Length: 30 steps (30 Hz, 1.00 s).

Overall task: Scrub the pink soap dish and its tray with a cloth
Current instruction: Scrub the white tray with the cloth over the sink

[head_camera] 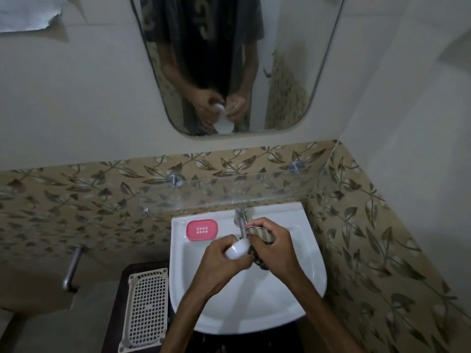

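The pink soap dish insert (pixel 202 230), with small drain holes, lies flat on the back left rim of the white sink (pixel 300 296). Over the basin my left hand (pixel 221 262) grips a white oval tray (pixel 238 248). My right hand (pixel 274 247) grips a brown striped cloth (pixel 258 238) and presses it against the tray's right end. Both hands sit just in front of the tap (pixel 240 220). Part of the tray is hidden by my fingers.
A cream perforated basket (pixel 145 308) lies on a dark stand left of the sink. A glass shelf (pixel 229 189) juts out above the tap, under a wall mirror (pixel 229 64). A metal rail (pixel 72 266) sticks out from the left wall. Tiled wall closes the right side.
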Tool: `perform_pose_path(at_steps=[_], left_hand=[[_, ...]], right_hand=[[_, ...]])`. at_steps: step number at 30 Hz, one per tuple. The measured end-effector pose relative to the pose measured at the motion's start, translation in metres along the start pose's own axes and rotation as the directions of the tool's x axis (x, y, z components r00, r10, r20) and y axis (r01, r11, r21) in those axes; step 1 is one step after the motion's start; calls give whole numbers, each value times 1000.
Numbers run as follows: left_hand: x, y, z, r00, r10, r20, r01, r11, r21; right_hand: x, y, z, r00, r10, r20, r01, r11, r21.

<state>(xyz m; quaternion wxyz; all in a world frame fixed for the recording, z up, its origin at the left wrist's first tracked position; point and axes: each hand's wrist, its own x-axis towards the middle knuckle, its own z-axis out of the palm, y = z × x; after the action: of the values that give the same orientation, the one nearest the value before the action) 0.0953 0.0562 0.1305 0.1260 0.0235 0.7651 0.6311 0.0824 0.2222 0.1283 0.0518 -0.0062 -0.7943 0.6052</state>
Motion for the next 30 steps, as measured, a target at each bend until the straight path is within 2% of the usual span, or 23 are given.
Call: perform_pose_path(at_steps=[2, 6, 8, 10, 11, 13, 15, 16, 19, 23, 24, 26, 28, 30], left_hand=[[0, 0, -1, 994, -30, 103, 28, 999, 16], [-6, -4, 4, 1000, -30, 7, 30, 995, -94], [-11, -5, 8, 999, 12, -38, -17, 994, -111], [-16, -6, 13, 994, 60, -86, -73, 985, -159], [-17, -6, 15, 991, 70, -111, -90, 978, -189], [-18, -4, 17, 985, 62, -163, -101, 964, -246], [-17, -2, 17, 976, 56, -213, -116, 952, -284], [-16, -1, 18, 973, 62, -223, -127, 949, -290], [-16, 2, 19, 968, 84, -238, -156, 941, -301], [-15, 0, 15, 953, 64, -297, -154, 945, -290], [-16, 0, 15, 953, 57, -296, -148, 944, -295], [-17, 1, 16, 953, 52, -299, -146, 943, -300], [-19, -1, 14, 947, 63, -314, -164, 938, -306], [-20, -5, 12, 947, 55, -318, -163, 933, -322]], right_hand=[[-6, -1, 4, 996, -83, 34, 85, 995, -52], [-20, 7, 14, 977, -207, 50, 210, 973, -90], [-15, 13, 12, 992, -129, -6, 129, 991, -33], [-7, 12, 8, 993, 40, -116, -34, 998, 55], [-5, 10, 8, 989, 56, -134, -48, 997, 65], [-7, 1, 13, 992, -97, -74, 99, 995, 21], [-13, -5, 18, 960, -278, 24, 279, 959, -42], [-10, -5, 18, 955, -297, 15, 297, 953, -64], [-1, -5, 18, 977, -165, -133, 154, 984, -84], [-9, -4, 25, 918, -392, 68, 397, 911, -109], [-6, -5, 24, 938, -343, 47, 345, 936, -71], [6, -11, 17, 999, -49, -24, 51, 993, 105], [16, -11, 13, 977, 194, 84, -209, 949, 236], [20, -5, 13, 920, 328, 216, -383, 872, 306]])
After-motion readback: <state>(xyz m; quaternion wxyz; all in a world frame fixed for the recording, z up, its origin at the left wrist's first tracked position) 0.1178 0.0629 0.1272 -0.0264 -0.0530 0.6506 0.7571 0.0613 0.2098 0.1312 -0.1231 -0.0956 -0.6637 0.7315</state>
